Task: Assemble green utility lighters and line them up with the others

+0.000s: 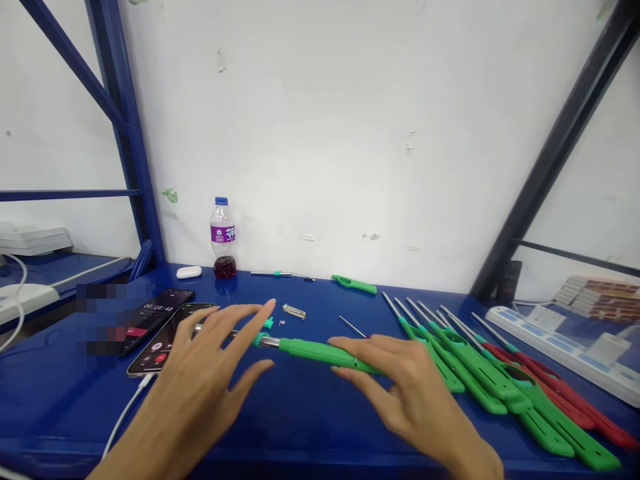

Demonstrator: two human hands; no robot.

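Observation:
My right hand (395, 373) pinches the handle of a green lighter (313, 351) between thumb and fingers. The lighter lies sideways above the blue table, its metal tube pointing left. My left hand (215, 367) is spread around the tube end, with thumb and index finger apart; part of the tube is hidden behind its fingers. Just beyond the lighter are a small teal piece (269, 323) and a small metal-and-plastic part (294, 311). A thin screwdriver (353, 327) lies behind my right hand, its handle mostly hidden.
Several green lighters (475, 373) and red ones (575, 400) lie at the right, beside a white power strip (565, 353). Two phones (155, 320), a white earbud case (189, 272) and a bottle (223, 240) are at the left. A green shell (354, 285) and a metal tube (273, 274) lie near the wall.

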